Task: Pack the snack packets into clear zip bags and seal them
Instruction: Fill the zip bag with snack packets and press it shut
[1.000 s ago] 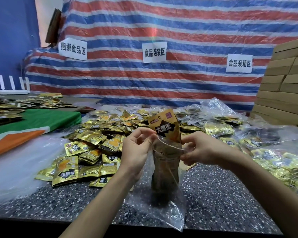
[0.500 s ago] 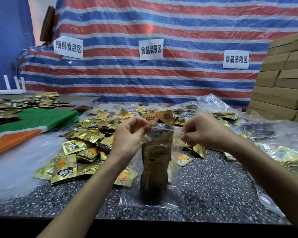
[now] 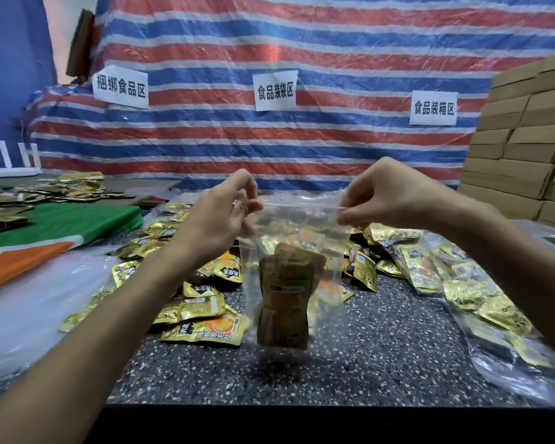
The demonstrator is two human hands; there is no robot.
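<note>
Bag (image 3: 302, 219) up in the air: I hold it by its top, over the middle of the worktop (image 3: 382, 347), near the front edge. My left hand (image 3: 218, 219) pinches the top left corner between thumb and fingers. My right hand (image 3: 394, 197) pinches the top right corner the same way. The packets (image 3: 284, 302) sit low inside the bag, well under the zip. The bag seems to hang a little above the worktop.

I think the step now is closing the zip. To do it well, I should pull the top flat and tight between both hands, so the two zip lines meet. I should push some air out first, so the bag is not puffy. Then I should press at one corner and slide along to the other, leaving no gaps. Loose packets (image 3: 202, 309) lie close by on the left side, so I should keep the bag from bumping them.
</note>
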